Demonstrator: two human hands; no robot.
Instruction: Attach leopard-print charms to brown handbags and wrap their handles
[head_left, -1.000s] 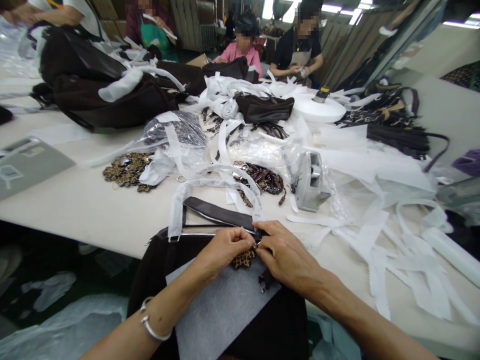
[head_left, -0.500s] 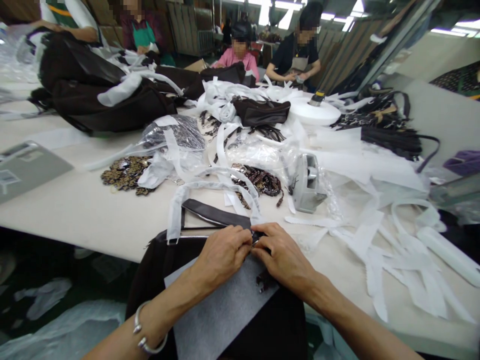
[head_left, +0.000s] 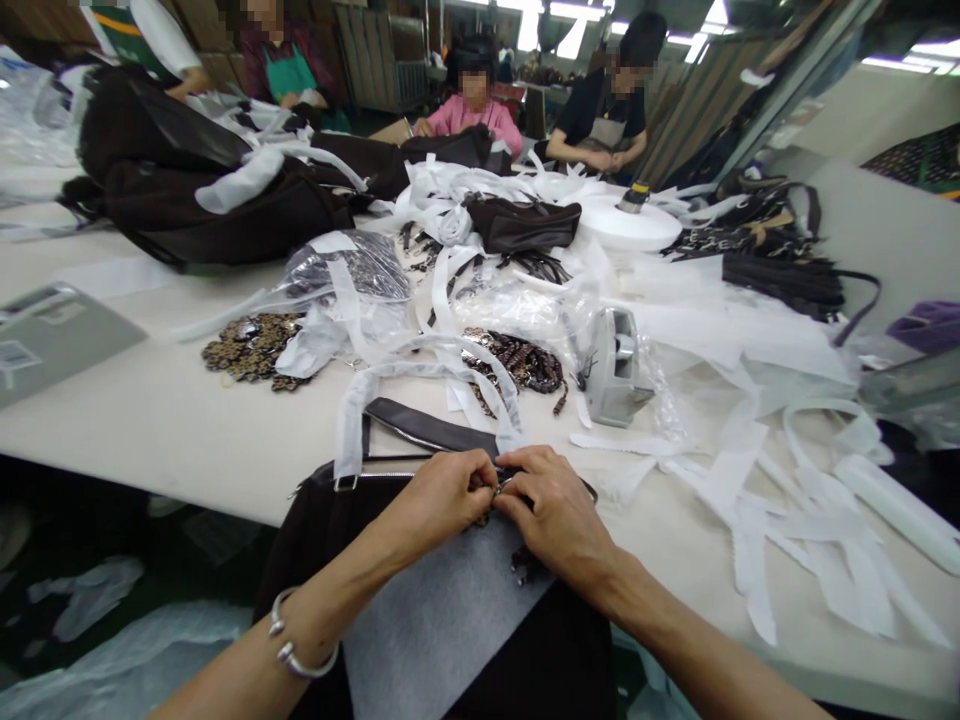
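Note:
A dark bag [head_left: 555, 640] with a silver zipper and white-wrapped handles [head_left: 351, 430] lies at the table's front edge. On its front rests a grey-white sheet [head_left: 435, 620]. My left hand [head_left: 450, 490] and my right hand [head_left: 551, 510] meet at the bag's top edge, near the right handle's base. Both are closed in pinches around a small metal piece, mostly hidden by the fingers. A dark braided charm [head_left: 523, 562] hangs below my right hand, and a bit of patterned material shows under my left fingers.
Beyond the bag are patterned charms [head_left: 251, 350], braided cords [head_left: 536, 365], a grey tape dispenser [head_left: 615, 370] and plastic wrap. White strips [head_left: 750, 520] lie to the right. Dark bags [head_left: 202, 190] are piled at the back left. Several people work across the table [head_left: 187, 450].
My left hand has turned and curled more, exposing patterned material beneath it. My right hand has shifted slightly left. People across the table have moved their arms and heads.

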